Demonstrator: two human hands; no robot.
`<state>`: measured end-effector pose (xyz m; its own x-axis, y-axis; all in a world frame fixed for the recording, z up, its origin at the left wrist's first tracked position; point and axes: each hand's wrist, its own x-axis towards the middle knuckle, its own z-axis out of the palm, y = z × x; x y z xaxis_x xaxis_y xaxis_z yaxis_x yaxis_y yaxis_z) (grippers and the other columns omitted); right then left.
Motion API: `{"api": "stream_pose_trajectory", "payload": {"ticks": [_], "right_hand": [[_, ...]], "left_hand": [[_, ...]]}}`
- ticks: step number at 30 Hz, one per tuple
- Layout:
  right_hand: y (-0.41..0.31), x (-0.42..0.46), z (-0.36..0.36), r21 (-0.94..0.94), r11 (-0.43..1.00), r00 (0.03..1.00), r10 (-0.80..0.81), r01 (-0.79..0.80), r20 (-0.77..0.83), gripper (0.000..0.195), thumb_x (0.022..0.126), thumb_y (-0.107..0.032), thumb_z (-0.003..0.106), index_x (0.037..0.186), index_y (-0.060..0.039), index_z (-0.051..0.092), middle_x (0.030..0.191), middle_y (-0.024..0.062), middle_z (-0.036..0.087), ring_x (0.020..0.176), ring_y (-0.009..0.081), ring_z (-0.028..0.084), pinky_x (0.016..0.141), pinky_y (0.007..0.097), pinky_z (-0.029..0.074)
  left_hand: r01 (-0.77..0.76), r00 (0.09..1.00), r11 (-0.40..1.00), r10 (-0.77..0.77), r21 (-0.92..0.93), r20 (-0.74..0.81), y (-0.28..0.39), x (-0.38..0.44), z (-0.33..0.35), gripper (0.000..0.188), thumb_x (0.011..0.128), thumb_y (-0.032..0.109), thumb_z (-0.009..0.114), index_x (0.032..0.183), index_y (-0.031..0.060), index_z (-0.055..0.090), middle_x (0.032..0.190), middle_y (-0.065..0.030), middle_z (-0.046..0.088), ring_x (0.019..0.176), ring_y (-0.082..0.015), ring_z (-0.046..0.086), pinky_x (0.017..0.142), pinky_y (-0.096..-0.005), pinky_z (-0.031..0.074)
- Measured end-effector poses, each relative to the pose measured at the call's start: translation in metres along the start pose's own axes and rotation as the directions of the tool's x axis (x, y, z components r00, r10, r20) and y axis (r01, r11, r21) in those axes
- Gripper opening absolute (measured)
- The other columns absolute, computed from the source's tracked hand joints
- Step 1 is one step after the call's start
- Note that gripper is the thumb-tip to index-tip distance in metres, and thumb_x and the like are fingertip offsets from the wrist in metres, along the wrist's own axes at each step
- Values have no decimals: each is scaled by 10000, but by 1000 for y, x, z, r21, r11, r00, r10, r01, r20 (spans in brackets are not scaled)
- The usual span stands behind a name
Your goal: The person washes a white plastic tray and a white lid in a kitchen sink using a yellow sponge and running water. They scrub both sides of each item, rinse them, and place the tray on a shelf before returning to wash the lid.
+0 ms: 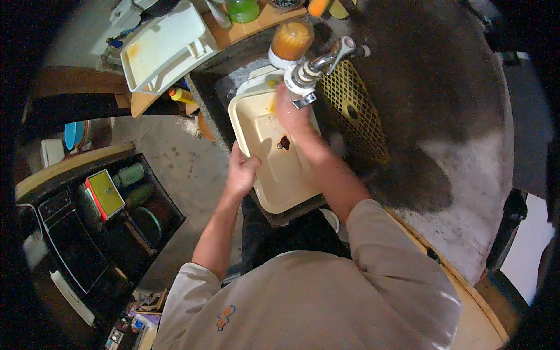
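A cream plastic basin [280,175] lies tilted over the sink, with a dark brown spot and a small round thing on its inside. My left hand [244,169] grips its left rim, thumb over the edge. My right hand [292,107] is at the basin's upper right part, below the faucet [304,76]; it is blurred and partly hidden by the faucet's spout, and an orange-yellow patch shows beside its fingers. Whether it holds something cannot be told. Behind the basin is a whitish dish or lid [258,83], partly covered.
An orange-brown jar [292,41] stands behind the faucet. A yellow lattice rack [354,113] leans at the sink's right. At the upper left, a white dish tray [166,48] rests on a wooden shelf near a green container [243,11]. A yellow bottle [181,95] lies below the tray.
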<state>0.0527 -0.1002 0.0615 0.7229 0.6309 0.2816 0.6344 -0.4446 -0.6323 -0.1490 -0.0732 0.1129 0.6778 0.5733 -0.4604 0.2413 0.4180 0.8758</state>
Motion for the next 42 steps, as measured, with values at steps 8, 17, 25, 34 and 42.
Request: {"api": "stream_pose_trajectory", "payload": {"ticks": [8, 17, 25, 34, 42], "right_hand": [[102, -35, 6, 67, 861, 859, 492, -504, 140, 278, 897, -216, 629, 1094, -35, 552, 830, 187, 677, 819, 365, 675, 718, 468, 521], [93, -80, -134, 467, 648, 798, 500, -602, 336, 348, 819, -140, 716, 1080, -50, 503, 1044, 57, 546, 968, 183, 526, 873, 334, 449], [16, -52, -211, 162, 883, 888, 403, -441, 220, 341, 753, -36, 671, 1053, -60, 511, 887, 84, 588, 807, 176, 564, 773, 350, 501], [-13, -78, -213, 52, 876, 877, 477, -479, 55, 344, 736, -65, 721, 1019, -93, 526, 831, 123, 625, 684, 261, 624, 650, 423, 513], [-21, -69, -124, -266, 958, 836, 231, -107, 497, 338, 732, -95, 721, 1011, -126, 533, 994, 96, 646, 896, 333, 653, 711, 464, 531]], "left_hand": [[-26, 1000, 995, 25, -97, -10, -17, -9, 15, 561, 801, -63, 492, 1348, 23, 403, 1166, -92, 581, 1076, -162, 561, 862, -309, 487], [282, 959, 881, -274, -381, 77, -67, 78, 24, 389, 932, 273, 471, 1206, 14, 565, 1043, -83, 658, 972, -232, 606, 887, -364, 476], [306, 940, 943, -279, -130, 195, -96, 196, 78, 268, 989, 240, 534, 1109, 25, 640, 1022, -116, 691, 920, -247, 660, 838, -397, 530], [-156, 964, 946, 83, 286, 252, -43, 212, 92, 510, 794, 367, 750, 1181, 58, 627, 1133, -84, 649, 1075, -261, 603, 926, -412, 471], [762, 627, 624, -641, -176, 443, 35, 141, 21, 596, 947, 484, 539, 1362, 58, 507, 1270, -125, 607, 1155, -339, 579, 935, -499, 474]]}}
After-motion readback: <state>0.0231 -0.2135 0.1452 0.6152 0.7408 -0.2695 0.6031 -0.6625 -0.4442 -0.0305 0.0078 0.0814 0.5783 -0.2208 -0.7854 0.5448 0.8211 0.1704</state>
